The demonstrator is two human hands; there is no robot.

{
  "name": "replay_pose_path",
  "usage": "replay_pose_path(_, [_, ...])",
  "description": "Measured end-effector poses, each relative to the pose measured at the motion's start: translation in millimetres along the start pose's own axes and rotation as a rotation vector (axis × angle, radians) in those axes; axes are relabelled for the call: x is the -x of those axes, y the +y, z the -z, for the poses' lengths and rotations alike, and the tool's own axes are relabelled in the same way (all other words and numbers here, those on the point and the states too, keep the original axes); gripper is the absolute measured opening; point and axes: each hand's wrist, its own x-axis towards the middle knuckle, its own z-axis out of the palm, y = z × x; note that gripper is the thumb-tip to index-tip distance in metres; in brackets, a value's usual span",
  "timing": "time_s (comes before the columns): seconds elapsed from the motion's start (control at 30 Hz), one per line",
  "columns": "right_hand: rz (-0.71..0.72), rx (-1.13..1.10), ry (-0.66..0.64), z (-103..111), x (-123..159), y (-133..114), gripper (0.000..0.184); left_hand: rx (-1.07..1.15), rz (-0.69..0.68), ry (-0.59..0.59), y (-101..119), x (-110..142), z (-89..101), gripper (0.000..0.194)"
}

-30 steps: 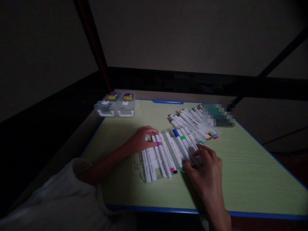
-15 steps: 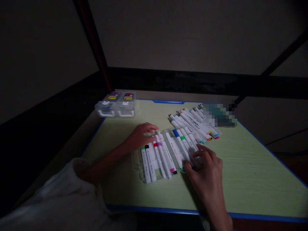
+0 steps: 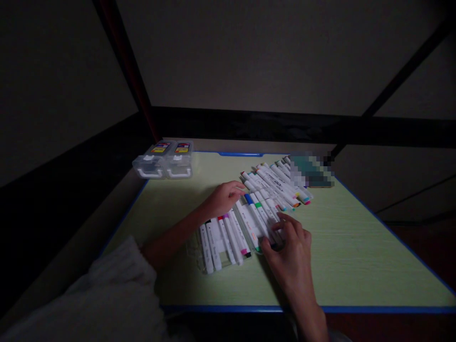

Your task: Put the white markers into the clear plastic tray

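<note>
An open clear plastic marker case (image 3: 194, 254) lies on the table with white markers in both halves. My left hand (image 3: 226, 197) reaches over the far ends of the markers by the hinge, its fingers extended close to a blue-banded marker (image 3: 251, 204); nothing shows in its grasp. Over the right half, my right hand (image 3: 290, 244) has its thumb and fingers curled around the near ends of several white markers (image 3: 265, 213). Red- and purple-banded markers (image 3: 228, 237) lie in the left half. The fingertips of my right hand are partly hidden.
A loose pile of white markers with coloured ends (image 3: 274, 183) lies beyond the case. At its right is a blurred-out flat object (image 3: 313, 171). Two clear cases with white handles (image 3: 180, 166) stand at the far left. The table (image 3: 356, 256) has a blue edge.
My left hand has moved right over the case, towards the blue-banded marker. My right hand keeps its place at the markers. The whole view has shifted slightly.
</note>
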Motion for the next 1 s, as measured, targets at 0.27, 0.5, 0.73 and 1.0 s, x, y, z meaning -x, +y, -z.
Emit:
replay_pose_path(0.27, [0.010, -0.006, 0.000, 1, 0, -2, 0.014, 0.101, -0.002, 0.021, 0, 1, 1.0, 0.023])
replay_pose_path(0.5, [0.001, -0.005, -0.003, 0, 1, -2, 0.013, 0.153, 0.025, 0.044, 8, 3, 0.0, 0.020])
replay_pose_path(0.73, [0.015, -0.009, -0.004, -1, 1, 2, 0.012, 0.178, -0.027, 0.081, 12, 6, -0.3, 0.025])
replay_pose_path(1.0, [0.015, -0.026, -0.014, 1, 3, -1, 0.010, 0.171, -0.118, 0.092, 8, 6, 1.5, 0.015])
